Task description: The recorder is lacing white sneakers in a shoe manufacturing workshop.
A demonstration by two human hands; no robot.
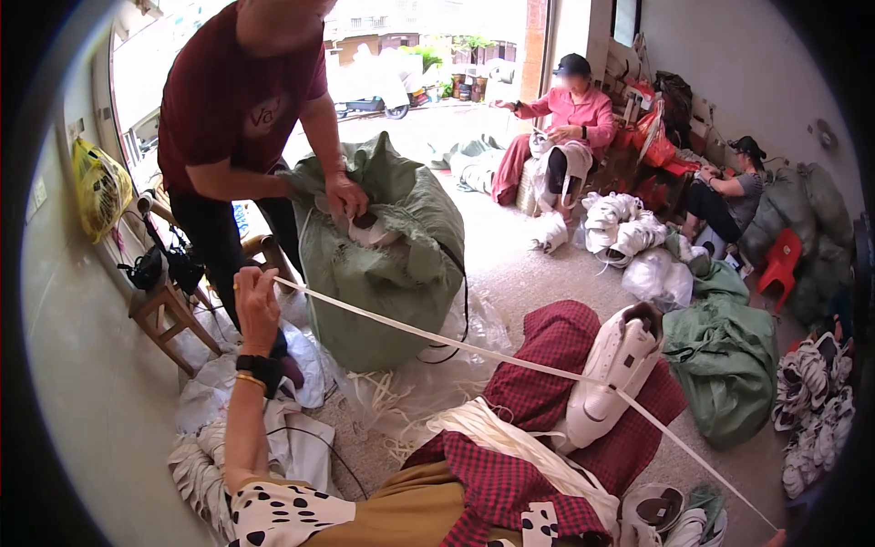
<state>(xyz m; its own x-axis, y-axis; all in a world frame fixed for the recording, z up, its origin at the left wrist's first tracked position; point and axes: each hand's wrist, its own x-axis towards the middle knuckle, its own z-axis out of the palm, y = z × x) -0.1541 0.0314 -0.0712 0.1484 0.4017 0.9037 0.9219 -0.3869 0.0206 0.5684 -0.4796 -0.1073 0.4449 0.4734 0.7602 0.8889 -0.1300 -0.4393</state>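
Observation:
My left hand (258,305) is raised at the left, its fingers pinched on one end of a long white shoelace (410,328). The lace runs taut across to the lower right corner, where only a sliver of my right hand (777,539) shows at its other end. Midway, the lace meets a white sneaker (609,374) lying on my lap, on a red-and-black checked cloth (554,342). A bundle of loose white laces (510,436) rests on my lap beside the shoe.
A person in a dark red shirt (241,100) reaches into a big green sack (383,301) ahead. Two people sit farther back near piled white shoes (620,228). More sneakers (811,410), a green bag (725,365), a red stool (779,264) and a wooden stool (169,314) stand around.

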